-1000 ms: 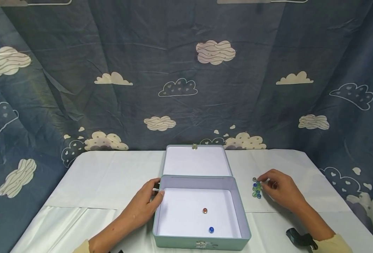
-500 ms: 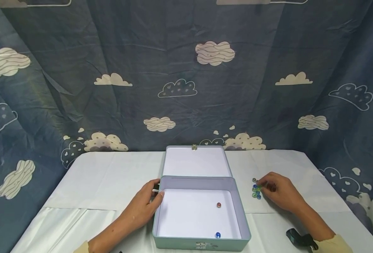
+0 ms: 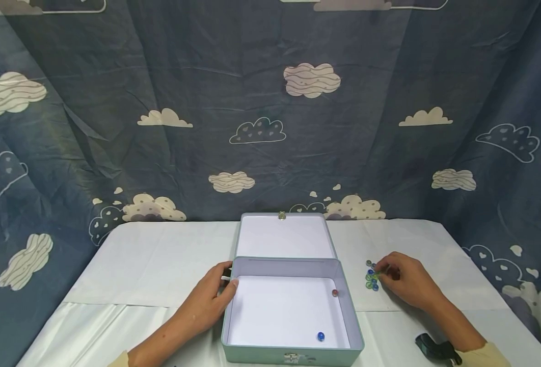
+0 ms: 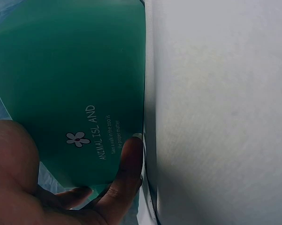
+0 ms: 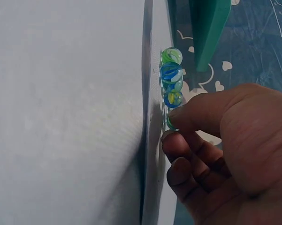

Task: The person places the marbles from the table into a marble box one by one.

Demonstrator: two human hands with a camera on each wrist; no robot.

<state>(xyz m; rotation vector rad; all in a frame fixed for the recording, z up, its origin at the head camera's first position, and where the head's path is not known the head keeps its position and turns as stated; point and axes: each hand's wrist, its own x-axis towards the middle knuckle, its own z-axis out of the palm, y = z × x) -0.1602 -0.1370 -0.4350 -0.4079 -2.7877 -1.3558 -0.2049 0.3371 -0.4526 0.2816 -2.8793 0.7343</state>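
Observation:
An open green tin box [image 3: 257, 354] with a pale inside stands mid-table, its lid [image 3: 285, 237] tipped back behind it. My left hand [image 3: 208, 293] grips the box's left side. In the left wrist view, fingers lie against the green wall [image 4: 65, 70] lettered "ANIMAL ISLAND". Inside the box, a reddish-brown marble [image 3: 335, 293] lies by the right wall and a blue marble [image 3: 321, 336] near the front. Right of the box, several blue and green glass marbles [image 3: 369, 284] sit bunched together. At that bunch my right hand [image 3: 405, 283] pinches a greenish marble [image 5: 170, 123], partly hidden, between thumb and forefinger.
A white cloth [image 3: 160, 260] covers the table. Behind it hangs a dark blue curtain [image 3: 197, 148] with cloud prints. A black strapped device [image 3: 435, 350] is at the right wrist, close to the table's front right.
The reddish-brown marble has rolled right and back to the box's right wall. The blue marble has shifted right. Both hands stay nearly where they were.

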